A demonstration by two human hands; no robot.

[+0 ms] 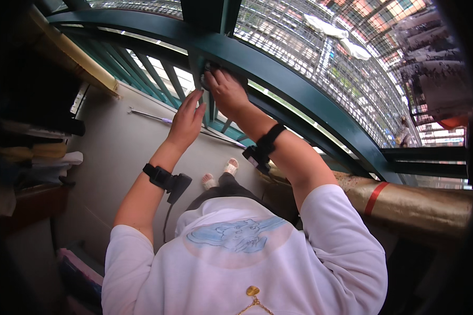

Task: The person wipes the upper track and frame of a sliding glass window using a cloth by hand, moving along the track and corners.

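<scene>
My right hand (228,92) presses a dark, crumpled item that looks like a cloth (205,81) against the green metal railing (205,49), where an upright post meets the curved top rail. Much of that dark item is hidden beneath my fingers. Just below and to the left, my left hand (186,120) is raised with nothing in it, its thumb apart from the fingers. Its fingertips are close to the post; whether they touch it I cannot tell.
A telescopic pole (149,116) lies along the foot of the railing. Gold rolls (354,193) flank me at right and upper left (79,55). Wire mesh (283,35) stands beyond the rail, with hanging clothes (437,78) at right. Folded fabrics (49,151) are stacked at left.
</scene>
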